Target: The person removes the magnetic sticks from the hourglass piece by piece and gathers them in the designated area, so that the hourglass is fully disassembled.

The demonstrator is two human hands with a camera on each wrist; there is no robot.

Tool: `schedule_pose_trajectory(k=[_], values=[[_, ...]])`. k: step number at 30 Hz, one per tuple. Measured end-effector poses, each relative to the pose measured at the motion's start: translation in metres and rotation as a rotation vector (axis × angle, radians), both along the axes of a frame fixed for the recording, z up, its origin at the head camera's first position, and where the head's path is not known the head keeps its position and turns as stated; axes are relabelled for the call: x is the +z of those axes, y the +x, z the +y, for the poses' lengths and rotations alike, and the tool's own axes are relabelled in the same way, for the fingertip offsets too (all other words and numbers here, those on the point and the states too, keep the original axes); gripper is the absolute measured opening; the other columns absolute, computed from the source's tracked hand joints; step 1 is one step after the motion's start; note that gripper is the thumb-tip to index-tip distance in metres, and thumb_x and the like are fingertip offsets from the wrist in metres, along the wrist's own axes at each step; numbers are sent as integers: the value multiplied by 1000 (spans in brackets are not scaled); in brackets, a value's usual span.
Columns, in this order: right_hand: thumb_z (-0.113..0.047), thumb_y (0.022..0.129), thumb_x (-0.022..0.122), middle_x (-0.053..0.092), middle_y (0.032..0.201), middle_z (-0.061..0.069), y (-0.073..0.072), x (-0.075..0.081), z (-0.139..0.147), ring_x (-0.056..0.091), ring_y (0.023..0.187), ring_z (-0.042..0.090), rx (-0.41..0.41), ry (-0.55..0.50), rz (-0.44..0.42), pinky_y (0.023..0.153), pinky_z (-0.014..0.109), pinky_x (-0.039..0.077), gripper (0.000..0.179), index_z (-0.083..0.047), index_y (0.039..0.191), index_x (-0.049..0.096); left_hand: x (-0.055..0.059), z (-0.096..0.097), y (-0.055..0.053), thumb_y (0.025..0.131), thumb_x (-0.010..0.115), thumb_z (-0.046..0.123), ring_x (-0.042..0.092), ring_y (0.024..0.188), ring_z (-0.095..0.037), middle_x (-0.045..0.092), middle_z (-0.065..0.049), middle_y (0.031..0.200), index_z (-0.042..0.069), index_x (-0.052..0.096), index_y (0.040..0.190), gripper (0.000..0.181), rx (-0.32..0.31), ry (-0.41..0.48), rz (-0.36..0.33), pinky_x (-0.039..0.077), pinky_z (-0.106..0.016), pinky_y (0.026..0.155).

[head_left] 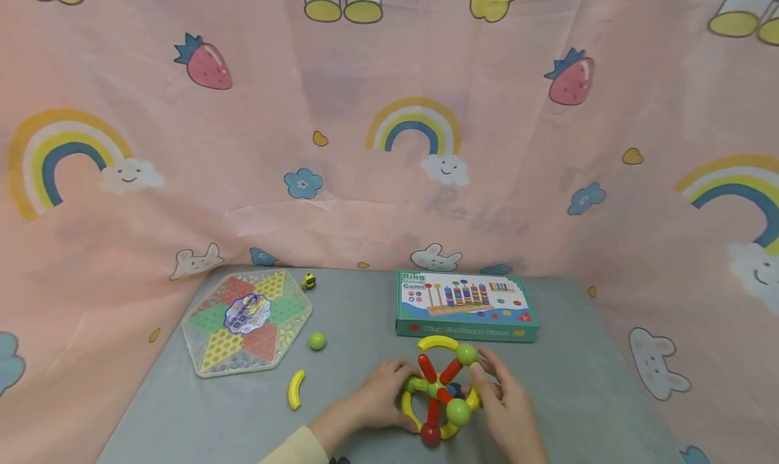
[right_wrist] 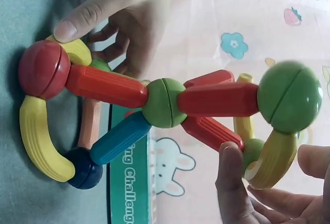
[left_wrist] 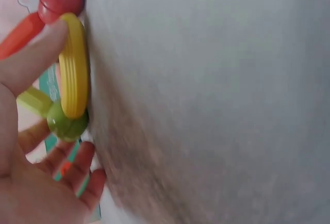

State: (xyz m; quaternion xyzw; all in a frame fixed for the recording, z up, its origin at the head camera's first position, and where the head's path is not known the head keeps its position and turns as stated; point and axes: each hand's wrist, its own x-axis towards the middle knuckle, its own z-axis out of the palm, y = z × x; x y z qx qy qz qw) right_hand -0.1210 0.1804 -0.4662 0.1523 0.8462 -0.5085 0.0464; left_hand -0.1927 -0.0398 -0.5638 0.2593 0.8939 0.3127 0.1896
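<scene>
A ball-and-stick building toy [right_wrist: 164,102] stands between my hands, made of balls joined by straight and curved sticks. My left hand [head_left: 383,393] grips its lower left, thumb on a curved yellow stick [left_wrist: 75,69] between a red ball [left_wrist: 62,1] and a green ball [left_wrist: 68,122]. On the upper right, my right hand [head_left: 508,406] pinches a curved yellow stick [right_wrist: 278,162] under a large green ball [right_wrist: 290,97]. Red sticks [right_wrist: 219,99] spread from the central green ball [right_wrist: 164,102]; a blue stick [right_wrist: 121,138] runs down to a dark blue ball [right_wrist: 85,175].
Left of my hands, a loose curved yellow stick [head_left: 295,389] and a green ball [head_left: 317,341] lie on the grey table [head_left: 359,315]. Farther back are a hexagonal game board [head_left: 203,329], a small bee figure [head_left: 309,281] and a Ring Challenge Game box [head_left: 465,332]. A patterned pink cloth [head_left: 341,234] hangs behind.
</scene>
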Motion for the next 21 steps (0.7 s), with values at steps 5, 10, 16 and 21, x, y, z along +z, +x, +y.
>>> schedule_pose_trajectory(k=[5, 10, 16, 21], values=[[-60, 103, 40, 53, 144, 18, -1, 0, 1, 69, 96, 17, 19, 17, -1, 80, 37, 58, 67, -15, 153, 42, -3, 9, 11, 65, 91, 53, 48, 117, -17, 53, 7, 130, 28, 56, 134, 81, 95, -32, 52, 44, -44, 99], [-59, 104, 37, 52, 146, 20, -9, -1, 5, 67, 98, 19, 45, 26, 30, 78, 34, 56, 68, -13, 154, 40, -6, 24, 21, 65, 86, 65, 50, 110, -20, 56, -2, 123, 17, 57, 133, 88, 177, -87, 128, 42, -40, 88], [-54, 105, 43, 55, 144, 20, -18, -1, 6, 70, 97, 18, 52, -24, 77, 73, 28, 55, 63, -13, 152, 42, 0, 27, 21, 63, 88, 62, 53, 108, -23, 60, -3, 119, 16, 58, 133, 89, 185, -123, 85, 38, -41, 85], [-53, 104, 45, 61, 136, 16, -18, -2, 4, 70, 95, 18, 51, -21, 79, 65, 27, 51, 59, -15, 149, 46, 29, 8, -4, 84, 81, 35, 62, 96, -19, 69, -3, 110, 13, 66, 126, 50, 249, 4, 15, 47, -43, 86]])
